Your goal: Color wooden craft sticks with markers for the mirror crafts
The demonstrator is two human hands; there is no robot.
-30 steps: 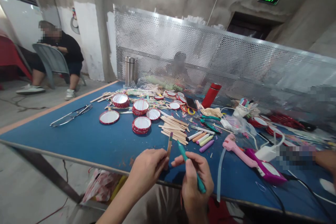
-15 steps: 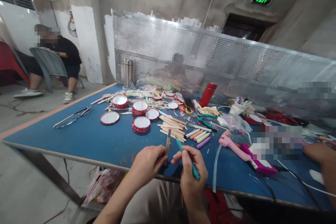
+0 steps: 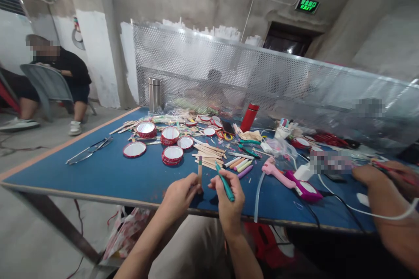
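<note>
My left hand is closed on a wooden craft stick, held upright near the table's front edge. The upper end of the stick is coloured green and purple. In my right hand is a teal marker pen, its tip pointing up and left, a short way from the stick and apart from it. Just beyond my hands lies a pile of plain craft sticks. Several coloured markers lie in a row to the right of that pile.
Red-rimmed round discs, some stacked, sit left of the sticks. Tongs-like metal lies far left. A pink glue gun, cables and a co-worker's arm occupy the right. A red bottle and a steel flask stand behind.
The view has shifted, so the scene sits further left. More green shows on the stick's end now. Both hands keep their hold. The co-worker's arm shows more at the right.
</note>
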